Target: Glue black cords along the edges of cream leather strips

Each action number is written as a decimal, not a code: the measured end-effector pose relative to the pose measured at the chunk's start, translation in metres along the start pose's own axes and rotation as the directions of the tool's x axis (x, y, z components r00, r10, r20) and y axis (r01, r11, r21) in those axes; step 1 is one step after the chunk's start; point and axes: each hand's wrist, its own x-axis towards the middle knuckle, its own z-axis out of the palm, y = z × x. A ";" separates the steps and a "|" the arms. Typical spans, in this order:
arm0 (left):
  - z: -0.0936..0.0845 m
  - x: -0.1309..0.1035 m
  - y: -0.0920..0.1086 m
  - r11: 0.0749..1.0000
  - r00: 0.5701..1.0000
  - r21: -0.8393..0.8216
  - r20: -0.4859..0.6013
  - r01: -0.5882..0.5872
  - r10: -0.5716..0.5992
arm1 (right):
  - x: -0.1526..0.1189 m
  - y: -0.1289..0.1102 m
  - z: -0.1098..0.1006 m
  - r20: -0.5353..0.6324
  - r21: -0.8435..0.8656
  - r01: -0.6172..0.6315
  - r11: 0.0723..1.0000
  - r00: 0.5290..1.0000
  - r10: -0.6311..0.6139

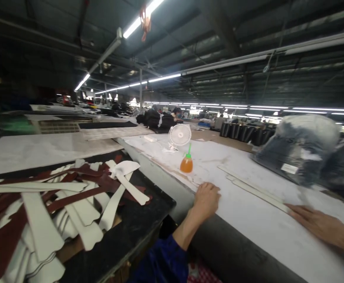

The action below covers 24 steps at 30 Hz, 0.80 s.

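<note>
"Blue sleeve (162, 259), nearest the camera at bottom centre, leads to the left hand (207, 198), which rests at the edge of the white worktable (248, 232). Where are the strips?"

"Pale strips (258, 193) lie obliquely on the worktable, close alongside one another, their right-hand ends at the fingertips of the right hand (316, 224). Overlap cannot be judged."

"State of the fingers?"

"Left: bent and pressed together, nothing visible between them. Right: extended, close together, slightly blurred; whether the thumb pinches the strips cannot be told."

"What would good handling require?"

"Probably light, even pressure from flat fingers, so that the strips stay straight and aligned; the left hand could steady the far ends, avoiding the orange bottle (186, 164)."

"And farther out?"

"A white fan (180, 135) stands behind the bottle; a plastic-covered bundle (301, 145) sits at right. Across a gap at left, a black tabletop (148, 208) bears heaped cream pieces (42, 224) and maroon pieces (5, 245). Tube lamps (164, 78) recede overhead."
</note>
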 end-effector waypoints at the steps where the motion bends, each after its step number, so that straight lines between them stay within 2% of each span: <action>1: 0.001 0.001 -0.001 1.000 1.000 -0.011 0.007 0.003 -0.003 | -0.006 -0.009 -0.001 0.008 -0.076 -0.058 0.995 0.998 0.058; 2: 0.003 0.002 -0.003 1.000 1.000 -0.023 0.013 0.003 -0.003 | -0.012 -0.021 -0.002 0.075 -0.217 -0.161 0.963 0.981 0.181; 3: 0.005 0.003 -0.005 0.999 1.000 -0.038 0.021 -0.004 0.005 | -0.018 -0.035 -0.004 0.169 -0.316 -0.228 0.921 0.942 0.291; 5: 0.010 0.007 -0.009 0.998 0.998 -0.060 0.048 -0.032 0.035 | -0.028 -0.067 -0.006 0.291 -0.416 -0.245 0.876 0.877 0.383; 6: 0.012 0.008 -0.011 0.997 0.996 -0.064 0.069 -0.048 0.052 | -0.032 -0.082 -0.008 0.314 -0.447 -0.253 0.858 0.854 0.415; 8: 0.014 0.010 -0.015 0.995 0.989 -0.055 0.118 -0.080 0.086 | -0.039 -0.108 -0.010 0.301 -0.479 -0.254 0.840 0.852 0.429; 10: 0.014 0.011 -0.017 0.992 0.981 -0.060 0.154 -0.114 0.122 | -0.045 -0.126 -0.012 0.263 -0.486 -0.247 0.838 0.873 0.410; 13: 0.013 0.012 -0.019 0.987 0.972 -0.076 0.175 -0.145 0.156 | -0.051 -0.144 -0.011 0.210 -0.488 -0.251 0.836 0.896 0.391; 18: 0.011 0.016 -0.020 0.982 0.967 -0.094 0.185 -0.161 0.177 | -0.055 -0.178 -0.007 0.134 -0.489 -0.318 0.812 0.893 0.430; 21: 0.013 0.020 -0.023 0.983 0.974 -0.148 0.182 -0.109 0.135 | -0.052 -0.197 -0.003 0.111 -0.486 -0.355 0.799 0.881 0.459; 24: 0.018 0.025 -0.033 0.958 0.980 -0.287 0.190 -0.002 0.059 | -0.045 -0.206 0.007 0.084 -0.502 -0.392 0.771 0.865 0.494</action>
